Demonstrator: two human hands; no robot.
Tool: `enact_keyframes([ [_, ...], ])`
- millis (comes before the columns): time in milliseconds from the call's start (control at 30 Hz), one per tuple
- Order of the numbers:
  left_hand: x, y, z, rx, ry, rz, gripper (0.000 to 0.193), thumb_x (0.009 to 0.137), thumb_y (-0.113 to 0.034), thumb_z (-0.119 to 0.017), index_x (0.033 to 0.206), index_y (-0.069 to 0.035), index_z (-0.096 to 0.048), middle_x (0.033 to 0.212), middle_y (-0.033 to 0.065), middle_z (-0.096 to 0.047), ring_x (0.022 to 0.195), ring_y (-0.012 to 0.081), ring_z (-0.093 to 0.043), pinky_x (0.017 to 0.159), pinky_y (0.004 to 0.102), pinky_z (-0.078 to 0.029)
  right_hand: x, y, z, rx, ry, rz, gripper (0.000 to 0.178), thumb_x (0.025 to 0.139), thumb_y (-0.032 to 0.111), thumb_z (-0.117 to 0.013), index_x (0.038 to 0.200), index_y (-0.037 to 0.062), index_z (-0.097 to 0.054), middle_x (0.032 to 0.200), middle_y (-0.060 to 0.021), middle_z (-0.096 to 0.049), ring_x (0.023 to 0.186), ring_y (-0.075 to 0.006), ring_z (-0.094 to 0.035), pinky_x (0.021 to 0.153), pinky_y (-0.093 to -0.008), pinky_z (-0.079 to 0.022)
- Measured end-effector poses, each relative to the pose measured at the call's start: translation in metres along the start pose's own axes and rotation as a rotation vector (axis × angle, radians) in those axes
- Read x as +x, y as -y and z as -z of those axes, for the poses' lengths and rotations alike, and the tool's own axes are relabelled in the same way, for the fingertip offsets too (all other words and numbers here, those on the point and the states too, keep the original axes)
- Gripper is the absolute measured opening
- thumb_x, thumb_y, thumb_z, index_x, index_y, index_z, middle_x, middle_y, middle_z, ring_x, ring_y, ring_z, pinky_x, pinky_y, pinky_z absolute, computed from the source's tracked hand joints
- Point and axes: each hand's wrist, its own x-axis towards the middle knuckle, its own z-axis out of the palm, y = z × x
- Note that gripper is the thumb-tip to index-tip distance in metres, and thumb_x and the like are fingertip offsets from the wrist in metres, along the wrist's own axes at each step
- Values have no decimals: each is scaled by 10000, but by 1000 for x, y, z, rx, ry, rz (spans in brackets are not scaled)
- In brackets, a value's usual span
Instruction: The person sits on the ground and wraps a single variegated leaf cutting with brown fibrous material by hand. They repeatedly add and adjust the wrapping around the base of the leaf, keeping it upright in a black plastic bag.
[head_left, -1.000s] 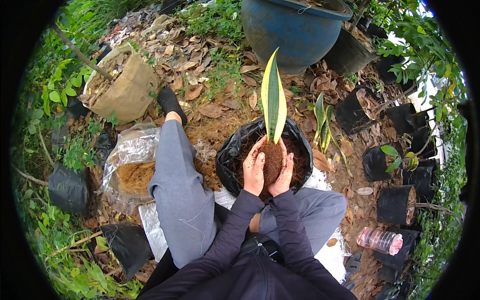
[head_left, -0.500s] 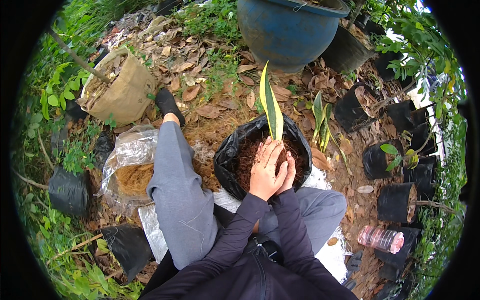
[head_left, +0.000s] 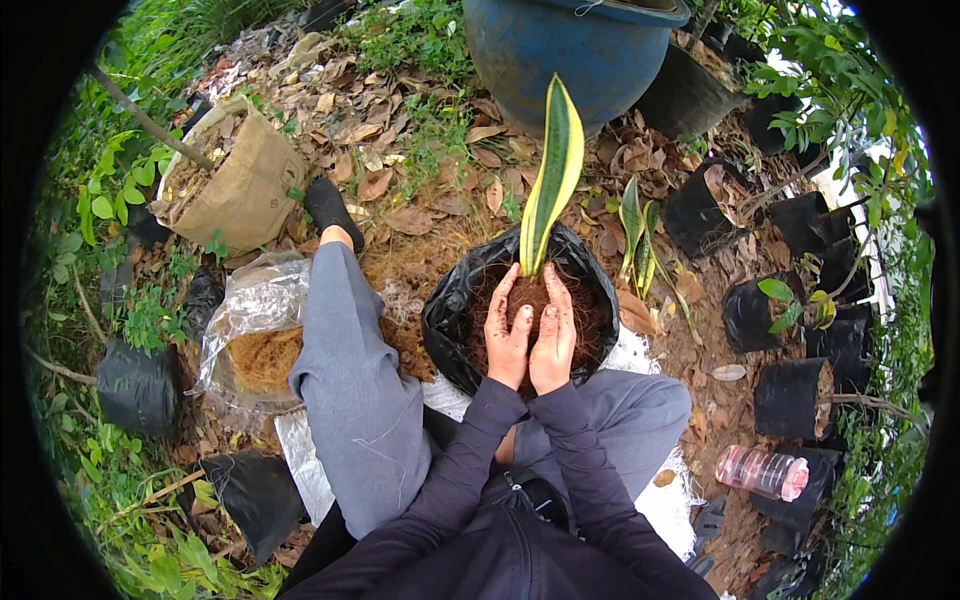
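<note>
A snake plant (head_left: 554,175) with yellow-edged green leaves stands upright in a black plastic grow bag (head_left: 448,310), which sits between my legs. Brown fibrous soil (head_left: 530,297) fills the bag around the plant's base. My left hand (head_left: 507,335) lies on the soil at the left of the base, its fingers stretched out. On the other side, my right hand (head_left: 555,335) mirrors it, fingers long and pointing away from me. Soil crumbs cling to both hands. A small mound of soil shows between them, and the roots are hidden.
Smaller snake plant leaves (head_left: 638,230) rise right of the bag. Beyond stands a large blue pot (head_left: 570,70). At left are a tan sack (head_left: 250,185) and a clear plastic bag of fibre (head_left: 265,355). A pink-tinted bottle (head_left: 760,472) lies at right, near several black grow bags (head_left: 790,400).
My hands have parted from close together at the plant's right to either side of its base. The leaves have turned and now show broader and taller.
</note>
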Motion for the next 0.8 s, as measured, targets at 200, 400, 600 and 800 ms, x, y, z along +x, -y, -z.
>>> enact_keyframes([
  [200,-2,13,38,-475,-281,429,435,975,-306,-496,1324,-46,-506,1264,58,-578,1136,184,-570,985,338,-443,2,-6,6,30,243,-39,456,975,214,-489,1391,30,-460,1432,-180,-449,1323,-341,-430,1104,-400,-312],
  [400,-7,28,46,-561,-349,479,364,998,-308,-453,1253,-68,-549,1193,53,-615,1078,185,-600,936,325,-482,-11,-10,-15,-263,352,91,474,934,228,-518,1382,78,-480,1439,-156,-440,1365,-354,-369,1145,-473,-238],
  [600,12,-1,61,-621,-60,453,475,976,-389,-438,1274,-31,-528,1186,128,-626,1060,272,-625,898,408,-512,5,-9,18,12,227,-44,429,982,231,-476,1367,42,-483,1420,-197,-456,1337,-367,-409,1118,-412,-302],
  [800,21,-10,63,-788,-126,514,579,957,-456,-462,1294,15,-501,1181,167,-607,1054,323,-616,876,448,-522,-42,-28,25,-424,680,-383,335,842,69,-581,1173,29,-611,1260,-174,-589,1150,-350,-573,971,-368,-466],
])
